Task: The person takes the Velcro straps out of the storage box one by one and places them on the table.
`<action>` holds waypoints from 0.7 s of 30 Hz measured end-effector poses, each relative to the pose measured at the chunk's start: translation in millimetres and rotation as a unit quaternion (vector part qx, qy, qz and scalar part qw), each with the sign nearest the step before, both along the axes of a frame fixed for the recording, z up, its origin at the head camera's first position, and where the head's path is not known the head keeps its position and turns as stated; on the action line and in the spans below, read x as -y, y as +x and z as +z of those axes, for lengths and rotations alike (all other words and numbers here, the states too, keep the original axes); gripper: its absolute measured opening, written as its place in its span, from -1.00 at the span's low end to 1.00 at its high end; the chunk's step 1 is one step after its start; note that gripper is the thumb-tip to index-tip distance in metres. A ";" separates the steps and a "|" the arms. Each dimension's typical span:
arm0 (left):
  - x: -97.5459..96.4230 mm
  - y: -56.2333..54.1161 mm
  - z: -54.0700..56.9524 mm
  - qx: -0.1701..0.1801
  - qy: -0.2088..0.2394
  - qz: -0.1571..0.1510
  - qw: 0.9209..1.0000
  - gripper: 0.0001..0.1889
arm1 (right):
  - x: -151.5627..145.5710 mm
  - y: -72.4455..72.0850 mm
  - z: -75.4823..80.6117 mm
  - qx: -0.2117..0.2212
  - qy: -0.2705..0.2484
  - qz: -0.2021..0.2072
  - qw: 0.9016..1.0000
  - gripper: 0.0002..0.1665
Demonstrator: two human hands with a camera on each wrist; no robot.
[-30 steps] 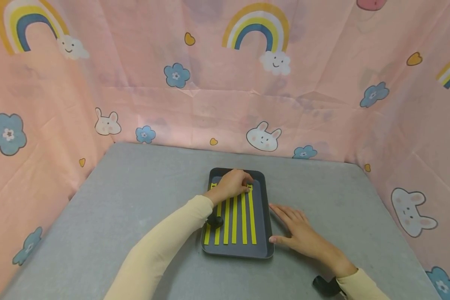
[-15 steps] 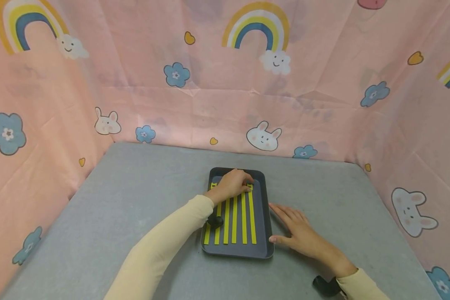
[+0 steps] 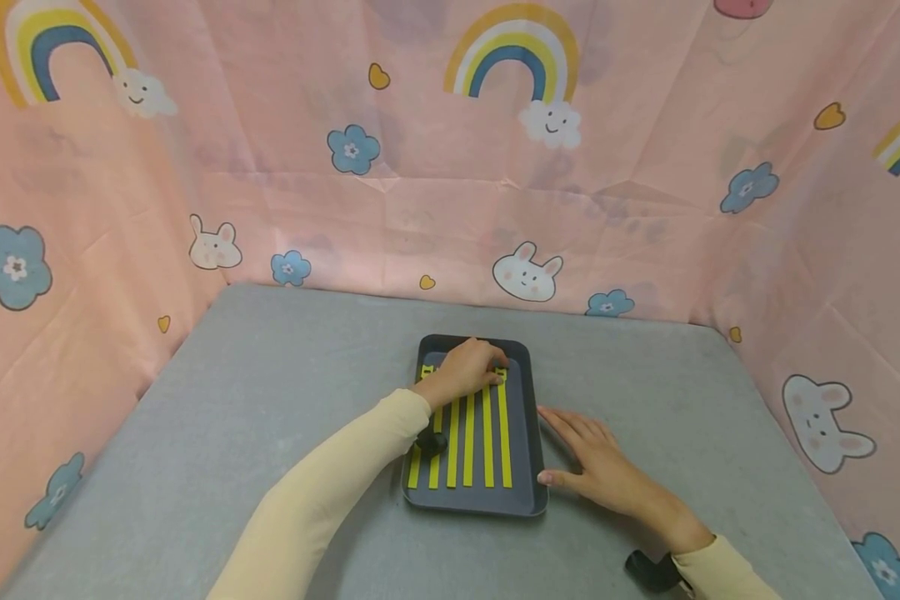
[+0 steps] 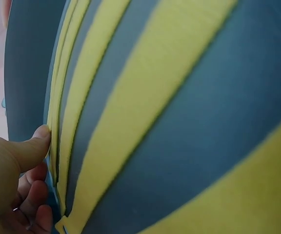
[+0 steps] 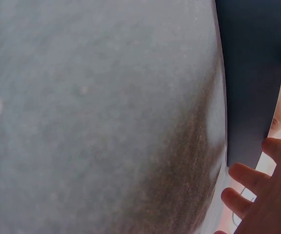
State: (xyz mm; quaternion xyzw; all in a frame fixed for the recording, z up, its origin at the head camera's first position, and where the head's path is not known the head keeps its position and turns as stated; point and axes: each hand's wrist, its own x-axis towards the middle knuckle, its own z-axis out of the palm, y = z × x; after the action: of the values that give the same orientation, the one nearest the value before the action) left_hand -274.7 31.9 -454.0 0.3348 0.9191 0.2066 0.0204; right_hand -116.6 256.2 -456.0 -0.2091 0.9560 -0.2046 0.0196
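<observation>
Several flat yellow strips (image 3: 488,442) with slotted ends lie side by side, lengthwise, in a dark grey rectangular tray (image 3: 521,496). My left hand (image 3: 463,369) reaches over the tray's far part, thumb and curled fingers at the slotted end of the rightmost strip (image 3: 504,442). In the left wrist view the thumb (image 4: 42,134) touches a strip's edge while the other fingers curl beneath it. The palm hides the far ends of the middle strips. My right hand (image 3: 596,462) lies along the tray's right side, its fingers extended, with fingertips and thumb at the rim.
The tray stands on a grey table (image 3: 307,358). A pink cloth (image 3: 420,208) printed with rainbows, rabbits and flowers hangs around the back and sides. Black wrist-worn pieces show at the left wrist (image 3: 431,442) and the right wrist (image 3: 651,572).
Almost nothing differs. The left hand stays at the strip's far end with only a slight shift, and the right hand keeps its place at the tray's side.
</observation>
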 end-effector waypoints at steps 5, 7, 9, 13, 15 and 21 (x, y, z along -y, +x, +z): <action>-0.9 2.0 1.2 0.003 -0.002 0.004 1.000 -0.74 | -0.4 -0.3 -1.1 -0.004 0.000 0.001 1.000 0.06; -1.5 2.8 2.1 0.006 -0.005 0.007 1.000 -0.74 | -0.5 -0.4 -1.7 -0.005 0.001 0.001 1.000 0.06; -1.9 3.3 2.8 0.008 -0.010 0.011 1.000 -0.73 | -0.5 -0.7 -2.0 -0.007 0.001 0.002 1.000 0.05; -2.8 3.8 3.0 0.010 -0.019 0.018 1.000 -0.71 | -0.3 -0.6 -1.9 -0.009 0.003 0.001 1.000 0.05; -2.9 3.7 2.8 0.010 -0.020 0.018 1.000 -0.72 | -0.1 -0.5 -1.6 -0.007 0.002 -0.001 1.000 0.05; -2.4 4.5 3.6 0.002 -0.011 0.013 1.000 -0.75 | 0.2 0.2 -1.2 0.001 0.002 -0.004 1.000 0.06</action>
State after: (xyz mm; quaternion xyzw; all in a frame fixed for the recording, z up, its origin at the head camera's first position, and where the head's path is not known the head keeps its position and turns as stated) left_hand -270.1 34.2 -450.3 0.3226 0.9254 0.1973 0.0236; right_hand -116.5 256.0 -457.2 -0.2054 0.9572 -0.2029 0.0197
